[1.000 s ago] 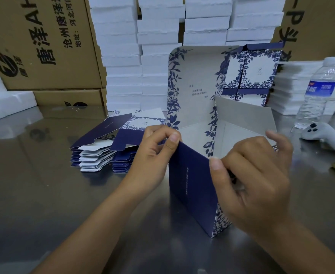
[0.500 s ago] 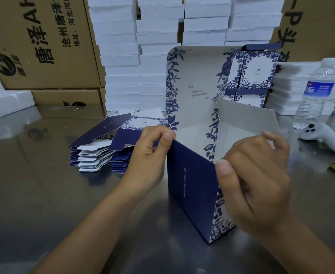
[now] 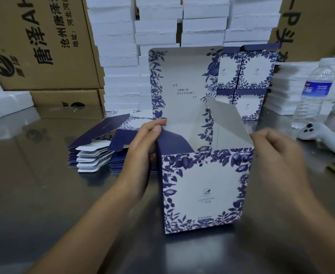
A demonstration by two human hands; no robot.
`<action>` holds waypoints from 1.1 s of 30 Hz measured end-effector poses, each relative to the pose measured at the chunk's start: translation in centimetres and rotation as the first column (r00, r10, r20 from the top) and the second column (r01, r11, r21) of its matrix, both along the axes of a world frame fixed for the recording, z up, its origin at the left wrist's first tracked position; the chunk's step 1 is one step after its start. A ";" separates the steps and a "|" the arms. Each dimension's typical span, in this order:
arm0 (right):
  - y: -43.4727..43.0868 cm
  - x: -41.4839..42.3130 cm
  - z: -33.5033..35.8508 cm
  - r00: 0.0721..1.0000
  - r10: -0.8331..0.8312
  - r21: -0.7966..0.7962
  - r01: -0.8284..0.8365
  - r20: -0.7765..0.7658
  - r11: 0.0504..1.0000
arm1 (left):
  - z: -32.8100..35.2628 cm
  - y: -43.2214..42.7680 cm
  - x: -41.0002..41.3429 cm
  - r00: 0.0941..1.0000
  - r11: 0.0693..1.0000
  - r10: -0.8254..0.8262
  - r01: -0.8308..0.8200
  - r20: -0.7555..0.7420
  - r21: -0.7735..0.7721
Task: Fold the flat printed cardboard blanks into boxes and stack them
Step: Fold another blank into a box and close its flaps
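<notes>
A blue-and-white floral box (image 3: pixel 204 190) stands upright on the steel table, its floral front panel facing me and its lid raised at the back. My left hand (image 3: pixel 143 147) pinches the dark blue left side flap at the box's top left corner. My right hand (image 3: pixel 277 155), blurred, lies against the box's right side near the raised grey right flap; its grip is unclear. A pile of flat printed blanks (image 3: pixel 103 149) lies to the left behind my left hand. Several finished boxes (image 3: pixel 247 80) are stacked behind the open lid.
White foam trays (image 3: pixel 158 32) are stacked high along the back, more at the right (image 3: pixel 293 88). Brown cartons (image 3: pixel 40 42) stand at back left. A water bottle (image 3: pixel 314 93) and a white controller (image 3: pixel 324 137) sit at the right. The steel table (image 3: pixel 34 194) reflects light.
The box has been turned so its floral front faces me instead of the plain blue side. My right hand moved from the near top edge to the right side.
</notes>
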State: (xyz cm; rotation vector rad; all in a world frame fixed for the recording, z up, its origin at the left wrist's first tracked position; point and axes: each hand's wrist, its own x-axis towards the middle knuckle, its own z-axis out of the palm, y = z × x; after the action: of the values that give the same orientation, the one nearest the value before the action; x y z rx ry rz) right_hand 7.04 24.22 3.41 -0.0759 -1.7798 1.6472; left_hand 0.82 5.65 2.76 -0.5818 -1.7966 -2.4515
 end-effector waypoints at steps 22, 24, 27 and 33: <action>1.1 1.0 2.0 0.951 0.163 0.252 -0.231 0.263 0.940 | -0.3 0.7 0.6 0.991 0.992 -0.129 0.129 -0.040 0.011; 1.4 1.0 2.2 0.947 0.160 0.274 -0.238 0.279 0.932 | -0.4 0.8 0.6 0.989 0.989 -0.145 0.146 -0.034 0.024; 1.6 1.1 2.3 0.928 0.174 0.302 -0.278 0.330 0.912 | -0.6 0.8 0.4 0.991 0.991 -0.130 0.131 -0.024 0.031; 1.8 0.3 3.2 0.899 0.110 0.285 -0.248 0.425 0.926 | -0.3 0.8 0.4 0.993 0.994 -0.105 0.102 -0.055 -0.048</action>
State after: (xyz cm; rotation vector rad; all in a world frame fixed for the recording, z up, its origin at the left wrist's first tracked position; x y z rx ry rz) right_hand 7.35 26.03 6.59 -0.1024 -2.4291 1.5046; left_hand 1.20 6.45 2.50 -0.7592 -1.8498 -2.4370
